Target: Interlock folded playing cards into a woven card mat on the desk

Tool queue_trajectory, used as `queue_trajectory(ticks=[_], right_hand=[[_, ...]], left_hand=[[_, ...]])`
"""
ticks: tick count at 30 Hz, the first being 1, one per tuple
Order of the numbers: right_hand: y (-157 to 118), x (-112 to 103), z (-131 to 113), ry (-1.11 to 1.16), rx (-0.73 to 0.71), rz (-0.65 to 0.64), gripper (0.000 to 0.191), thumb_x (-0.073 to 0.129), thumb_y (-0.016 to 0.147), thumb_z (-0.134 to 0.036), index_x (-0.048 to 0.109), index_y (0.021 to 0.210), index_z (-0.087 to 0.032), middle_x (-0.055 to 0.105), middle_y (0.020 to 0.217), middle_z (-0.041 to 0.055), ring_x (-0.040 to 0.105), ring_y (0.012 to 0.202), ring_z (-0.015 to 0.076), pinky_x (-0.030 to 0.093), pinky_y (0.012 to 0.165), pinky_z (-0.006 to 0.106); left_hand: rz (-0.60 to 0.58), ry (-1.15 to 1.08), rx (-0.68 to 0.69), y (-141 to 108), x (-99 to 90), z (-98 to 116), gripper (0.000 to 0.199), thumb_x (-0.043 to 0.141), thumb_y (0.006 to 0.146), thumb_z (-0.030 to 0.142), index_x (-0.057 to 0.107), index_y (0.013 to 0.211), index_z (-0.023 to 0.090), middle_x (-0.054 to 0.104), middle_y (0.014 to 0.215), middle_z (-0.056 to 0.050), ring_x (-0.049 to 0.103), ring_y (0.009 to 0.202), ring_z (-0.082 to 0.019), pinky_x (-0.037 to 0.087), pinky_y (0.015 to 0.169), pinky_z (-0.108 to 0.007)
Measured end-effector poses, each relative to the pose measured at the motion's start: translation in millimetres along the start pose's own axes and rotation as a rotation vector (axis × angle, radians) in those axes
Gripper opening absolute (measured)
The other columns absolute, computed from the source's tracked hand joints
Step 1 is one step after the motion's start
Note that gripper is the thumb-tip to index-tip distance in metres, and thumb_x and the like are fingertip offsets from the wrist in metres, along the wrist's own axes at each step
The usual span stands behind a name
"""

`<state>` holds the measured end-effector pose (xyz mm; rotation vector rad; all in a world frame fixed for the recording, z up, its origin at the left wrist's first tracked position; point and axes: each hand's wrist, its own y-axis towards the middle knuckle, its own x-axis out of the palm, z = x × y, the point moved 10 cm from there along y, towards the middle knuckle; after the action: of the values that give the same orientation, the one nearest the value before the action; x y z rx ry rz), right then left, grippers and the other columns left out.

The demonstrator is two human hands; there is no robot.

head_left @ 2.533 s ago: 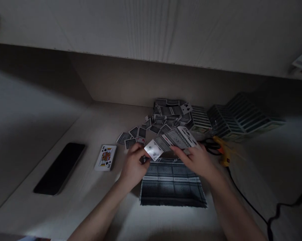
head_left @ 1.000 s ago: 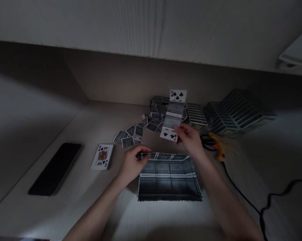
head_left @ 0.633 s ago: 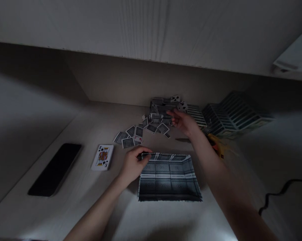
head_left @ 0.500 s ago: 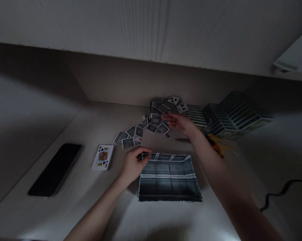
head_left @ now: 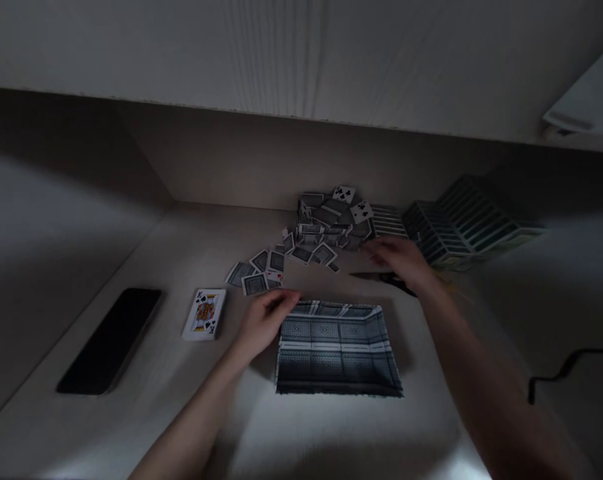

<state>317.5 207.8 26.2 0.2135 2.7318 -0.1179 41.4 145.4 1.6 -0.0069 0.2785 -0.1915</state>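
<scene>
Playing cards [head_left: 326,223] just beside the open right hand [head_left: 394,260]; left hand [head_left: 265,321] half-curled (grip unclear)

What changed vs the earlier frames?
The fan of cards held in both hands earlier has been let go; club-faced cards now lie on top of the card pile. The right hand, apparently empty, moved rightward off the pile to beside the scissors. The left hand stayed at the edge of the patterned card panel. The king card and phone stayed put.

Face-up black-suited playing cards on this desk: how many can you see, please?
3: a king lying apart on the left, plus one card and another atop the card heap; more may be hidden there.
</scene>
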Motion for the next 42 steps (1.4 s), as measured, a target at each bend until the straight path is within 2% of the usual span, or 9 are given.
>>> queue_trajectory(ticks=[3,6,8,12,17,24,29,33,42], right_hand=[[-23,3,11,0.039,0.002,-0.056,0.028,0.057,0.073,-0.045,0.064,0.076,-0.018,0.066,0.069,0.0032,0.058,0.056,0.0146,0.046,0.05,0.026],[-49,17,12,-0.002,-0.046,-0.13,0.037,0.047,0.08,-0.05,0.066,0.082,-0.018,0.067,0.075,0.0045,0.057,0.058,0.0142,0.045,0.05,0.025],[-63,29,10,-0.079,-0.081,-0.175,0.039,0.044,0.082,-0.05,0.066,0.084,-0.018,0.066,0.074,0.0032,0.058,0.061,0.0153,0.046,0.054,0.026],[-77,44,5,-0.193,-0.156,-0.196,0.034,0.046,0.081,-0.048,0.065,0.078,-0.02,0.067,0.079,0.0026,0.06,0.081,0.0204,0.048,0.068,0.03],[-87,46,7,-0.166,-0.132,-0.221,0.029,0.048,0.081,-0.045,0.064,0.082,-0.021,0.067,0.082,0.0036,0.061,0.085,0.0211,0.049,0.067,0.03],[-102,51,1,-0.241,-0.226,-0.328,0.022,0.054,0.078,-0.036,0.066,0.091,-0.022,0.068,0.088,0.0031,0.063,0.082,0.0202,0.05,0.069,0.03],[-80,52,14,-0.337,-0.249,-0.259,0.024,0.054,0.076,-0.04,0.069,0.073,-0.021,0.068,0.067,-0.0008,0.061,0.065,0.0181,0.047,0.057,0.028],[-50,40,10,-0.372,-0.244,-0.09,0.025,0.061,0.071,-0.042,0.07,0.074,-0.019,0.069,0.071,0.0019,0.061,0.065,0.019,0.044,0.057,0.028],[-8,46,-20,-0.322,-0.347,-0.072,0.033,0.056,0.074,-0.048,0.069,0.082,-0.018,0.07,0.081,0.004,0.061,0.073,0.0186,0.043,0.064,0.028]], left_hand=[[0.21,0.307,0.052,-3,-44.2,13,0.034,0.048,0.079,0.044,0.066,0.094,0.018,0.07,0.091,-0.004,0.063,0.084,-0.019,0.046,0.074,-0.027],[0.404,0.845,-0.055,-12,-81.8,15,0.041,0.043,0.08,0.045,0.062,0.104,0.016,0.068,0.093,-0.011,0.063,0.078,-0.025,0.046,0.068,-0.033],[0.375,1.097,-0.155,-14,-86.1,8,0.042,0.04,0.081,0.039,0.061,0.1,0.008,0.066,0.089,-0.018,0.062,0.079,-0.03,0.045,0.065,-0.035],[0.224,1.352,-0.227,-13,-69.3,-5,0.032,0.037,0.077,0.015,0.061,0.09,-0.002,0.062,0.089,-0.026,0.059,0.088,-0.032,0.044,0.068,-0.034],[0.141,1.409,-0.28,-11,-61.5,-6,0.034,0.031,0.074,0.003,0.06,0.091,-0.002,0.063,0.083,-0.024,0.062,0.08,-0.029,0.043,0.061,-0.03],[0.181,1.408,-0.292,-9,-64.4,-6,0.034,0.028,0.078,0.004,0.06,0.088,0.004,0.063,0.073,-0.02,0.064,0.074,-0.03,0.042,0.056,-0.03],[0.216,1.419,-0.27,-8,-63.8,-5,0.035,0.027,0.079,0.007,0.061,0.087,0.007,0.064,0.07,-0.019,0.064,0.072,-0.03,0.043,0.055,-0.031],[0.226,1.426,-0.272,-8,-67.7,-2,0.035,0.028,0.078,0.007,0.062,0.086,0.008,0.065,0.072,-0.02,0.064,0.071,-0.03,0.043,0.054,-0.031],[0.151,1.448,-0.2,-13,-72.1,3,0.027,0.034,0.076,0.012,0.06,0.086,0.008,0.065,0.073,-0.018,0.064,0.072,-0.03,0.043,0.056,-0.031]])
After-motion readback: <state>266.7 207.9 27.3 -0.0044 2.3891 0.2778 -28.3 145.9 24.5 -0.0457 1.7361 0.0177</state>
